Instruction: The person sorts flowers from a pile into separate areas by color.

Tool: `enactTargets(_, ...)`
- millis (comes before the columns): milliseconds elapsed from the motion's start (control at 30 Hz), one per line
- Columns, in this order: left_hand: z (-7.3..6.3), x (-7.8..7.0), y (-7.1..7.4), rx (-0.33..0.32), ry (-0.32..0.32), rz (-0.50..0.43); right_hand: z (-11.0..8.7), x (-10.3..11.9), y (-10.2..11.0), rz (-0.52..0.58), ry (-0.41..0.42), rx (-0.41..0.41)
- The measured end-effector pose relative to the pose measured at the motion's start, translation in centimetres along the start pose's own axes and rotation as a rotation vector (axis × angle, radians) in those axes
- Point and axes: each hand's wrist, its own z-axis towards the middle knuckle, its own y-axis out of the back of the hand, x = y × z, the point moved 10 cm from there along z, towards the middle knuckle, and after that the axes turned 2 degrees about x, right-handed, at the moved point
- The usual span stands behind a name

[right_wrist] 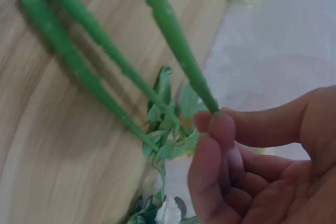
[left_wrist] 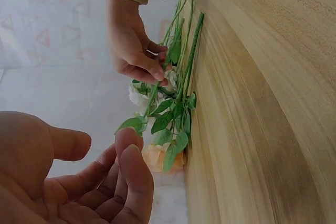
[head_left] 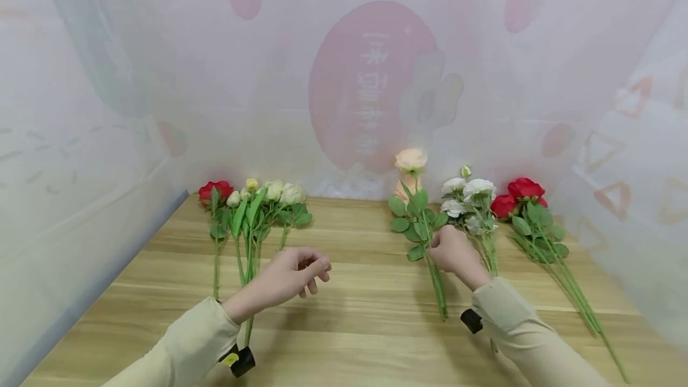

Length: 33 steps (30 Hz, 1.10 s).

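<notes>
My right hand [head_left: 455,254] pinches the green stem [right_wrist: 181,45] of a peach rose [head_left: 411,159] between thumb and fingertips. In the head view this bloom stands above a second peach rose [head_left: 407,189]. Two more stems [right_wrist: 79,69] lie beside the pinched one in the right wrist view. Over the middle-left of the table, my left hand [head_left: 290,275] holds nothing, its fingers loosely bent. The left wrist view shows its thumb and fingertips apart, with a peach bloom [left_wrist: 163,158] beyond them.
White flowers [head_left: 477,191] lie just right of the peach ones, and red roses [head_left: 525,190] farther right. On the left lie a red flower [head_left: 216,191] and several cream flowers [head_left: 290,194]. A printed cloth [head_left: 269,76] closes off the wooden table [head_left: 365,327] at the back.
</notes>
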Motion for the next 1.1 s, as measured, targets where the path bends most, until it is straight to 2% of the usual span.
enactTargets(200,0.0,0.0,-0.4,0.039,-0.008,0.0,0.2,-0.8,-1.9,-0.051,-0.035,0.078)
enactTargets(567,0.1,-0.1,-0.6,0.063,-0.013,0.032,0.3,-0.7,-1.8,-0.188,-0.028,0.004)
enactTargets(833,0.1,0.2,-0.6,0.08,-0.017,0.067,0.0,-0.7,-1.3,-0.2,-0.045,-0.012)
enactTargets(967,0.1,0.5,0.1,0.05,-0.016,0.174,-0.7,0.0,-0.3,-0.199,-0.022,-0.062)
enactTargets(1100,0.3,1.2,2.3,-0.086,0.008,0.433,-1.8,1.3,1.0,-0.167,0.03,-0.137)
